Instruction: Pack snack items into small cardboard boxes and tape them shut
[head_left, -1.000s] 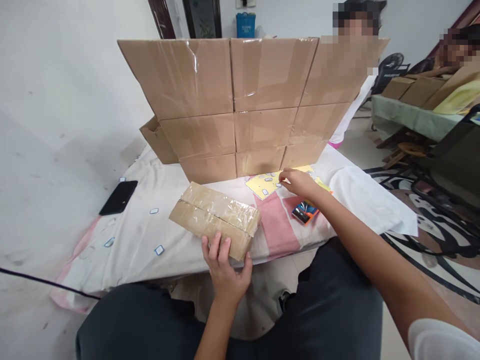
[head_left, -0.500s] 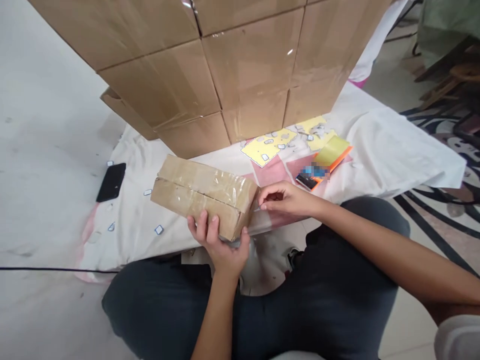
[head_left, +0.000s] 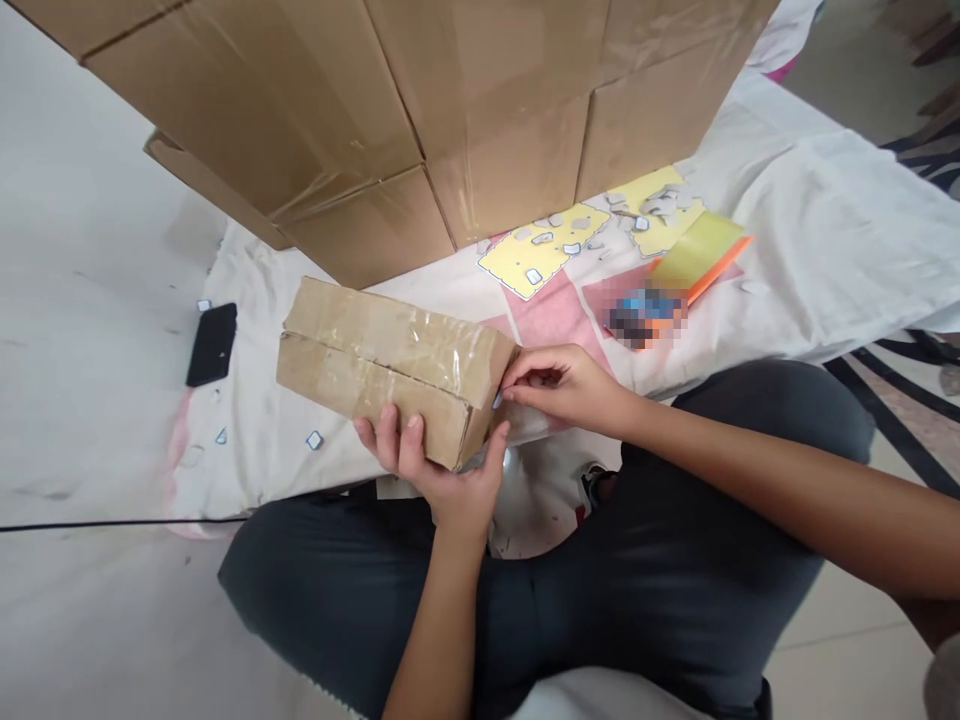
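My left hand (head_left: pixel 442 465) grips a small taped cardboard box (head_left: pixel 382 350) from its near side, fingers on one face and thumb by its right end. The box is tilted above the cloth-covered surface. At that right end, my right hand (head_left: pixel 559 385) is closed in a pinch. Between its fingertips shows the edge of a small pale sticker (head_left: pixel 497 400) with a bluish rim, against the box end. Most of the sticker is hidden by the fingers. Similar small white stickers with blue edges, one (head_left: pixel 314 440) left of the box, lie on the cloth.
A tall wall of taped cartons (head_left: pixel 495 130) stands behind. Yellow sheets (head_left: pixel 544 255) with torn bits and small stickers lie before it. An orange-edged packet (head_left: pixel 701 265), partly pixelated, lies to the right. A black phone (head_left: pixel 211 345) rests at the left by the white wall (head_left: pixel 67 330).
My right hand's fingertips have moved in against the box's right end with the small sticker. The left hand still holds the box. The view has shifted slightly; a sticker left of the box is now covered.
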